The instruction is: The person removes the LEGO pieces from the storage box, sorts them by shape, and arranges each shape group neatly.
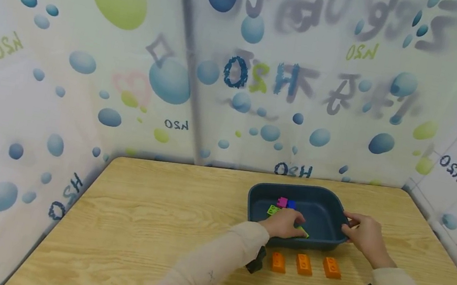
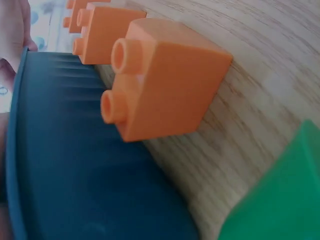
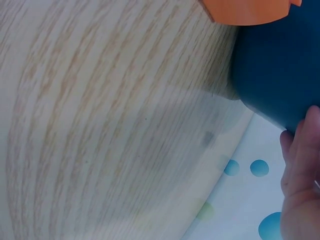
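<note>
My left hand (image 1: 284, 222) reaches down into a dark blue tray (image 1: 327, 196), over its left part. A lime green brick (image 1: 303, 232) shows right at its fingertips; whether they pinch it I cannot tell. Just beyond this hand, a magenta brick (image 1: 282, 202), a blue brick (image 1: 291, 205) and another lime green brick (image 1: 273, 210) lie in the tray. With thumb and fingers, my right hand (image 1: 364, 234) grips the tray's right rim. In the right wrist view, fingers (image 3: 302, 150) of that hand press against the tray's outer wall.
Three orange bricks, one left (image 1: 279, 262), one middle (image 1: 304, 264) and one right (image 1: 332, 267), stand in a row before the tray on the wooden table (image 1: 144, 219). A green object (image 2: 280, 200) shows close in the left wrist view. A patterned curtain (image 1: 239, 129) hangs behind the table.
</note>
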`<state>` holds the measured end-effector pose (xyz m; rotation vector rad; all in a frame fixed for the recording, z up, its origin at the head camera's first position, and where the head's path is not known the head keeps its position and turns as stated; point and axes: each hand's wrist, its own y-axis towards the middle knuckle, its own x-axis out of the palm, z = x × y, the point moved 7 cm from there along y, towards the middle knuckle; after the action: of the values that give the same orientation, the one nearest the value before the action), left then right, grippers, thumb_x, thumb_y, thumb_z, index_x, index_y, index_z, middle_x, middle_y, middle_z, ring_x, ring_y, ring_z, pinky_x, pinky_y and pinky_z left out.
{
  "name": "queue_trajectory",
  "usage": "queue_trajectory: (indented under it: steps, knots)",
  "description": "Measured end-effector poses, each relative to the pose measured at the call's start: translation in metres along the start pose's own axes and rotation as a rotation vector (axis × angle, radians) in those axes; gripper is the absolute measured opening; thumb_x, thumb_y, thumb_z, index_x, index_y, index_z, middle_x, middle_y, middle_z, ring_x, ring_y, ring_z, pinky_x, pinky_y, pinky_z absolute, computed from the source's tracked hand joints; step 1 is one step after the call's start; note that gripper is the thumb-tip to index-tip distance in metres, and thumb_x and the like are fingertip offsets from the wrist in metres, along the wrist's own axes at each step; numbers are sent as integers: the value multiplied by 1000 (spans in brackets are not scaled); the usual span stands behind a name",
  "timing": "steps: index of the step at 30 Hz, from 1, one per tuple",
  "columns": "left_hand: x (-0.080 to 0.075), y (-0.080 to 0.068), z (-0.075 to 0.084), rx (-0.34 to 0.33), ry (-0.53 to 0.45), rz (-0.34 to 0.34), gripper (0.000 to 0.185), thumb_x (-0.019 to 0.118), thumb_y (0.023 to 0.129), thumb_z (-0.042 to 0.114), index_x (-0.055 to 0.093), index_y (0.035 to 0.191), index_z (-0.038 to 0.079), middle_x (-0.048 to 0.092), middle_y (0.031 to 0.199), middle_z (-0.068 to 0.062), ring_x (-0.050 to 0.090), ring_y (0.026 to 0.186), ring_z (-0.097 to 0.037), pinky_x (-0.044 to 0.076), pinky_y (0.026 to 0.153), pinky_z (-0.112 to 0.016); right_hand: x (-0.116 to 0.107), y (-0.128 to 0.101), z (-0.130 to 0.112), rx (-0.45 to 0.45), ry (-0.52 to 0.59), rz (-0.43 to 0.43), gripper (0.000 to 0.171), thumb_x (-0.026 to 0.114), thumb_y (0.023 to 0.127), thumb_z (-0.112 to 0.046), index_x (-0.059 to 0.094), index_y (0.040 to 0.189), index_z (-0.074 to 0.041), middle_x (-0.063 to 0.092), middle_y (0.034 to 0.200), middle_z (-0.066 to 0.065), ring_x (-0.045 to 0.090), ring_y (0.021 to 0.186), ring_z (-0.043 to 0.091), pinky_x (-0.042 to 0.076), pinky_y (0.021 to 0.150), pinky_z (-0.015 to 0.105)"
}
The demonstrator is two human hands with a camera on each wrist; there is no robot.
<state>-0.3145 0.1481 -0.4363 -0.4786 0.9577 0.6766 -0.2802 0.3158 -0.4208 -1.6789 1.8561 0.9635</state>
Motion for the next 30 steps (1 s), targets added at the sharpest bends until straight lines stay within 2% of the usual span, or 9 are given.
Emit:
queue_trajectory:
  steps: [9, 22, 30]
  knots:
    - [12, 9, -8, 15, -107, -81, 31, 65, 81, 15, 61, 111, 7, 61, 108, -3, 56, 96, -9, 42, 79, -15, 1, 0, 0, 2, -8, 5, 38, 55, 79, 2, 51, 114, 15, 61, 74, 17, 57, 47, 20, 45, 42, 24]
    - [11, 10, -12, -10, -186, -55, 28, 69, 77, 12, 63, 104, 6, 63, 99, -3, 58, 89, -9, 43, 76, -14, 0, 1, 0, -2, 11, 10, 38, 55, 79, 1, 51, 114, 14, 60, 75, 16, 56, 47, 21, 46, 43, 25]
    - [14, 12, -15, -21, -184, -56, 27, 69, 77, 13, 64, 103, 7, 63, 99, -2, 57, 90, -8, 42, 78, -15, 0, 1, 3, 3, 12, 10, 39, 54, 79, 1, 50, 115, 14, 60, 75, 16, 57, 48, 21, 45, 43, 24]
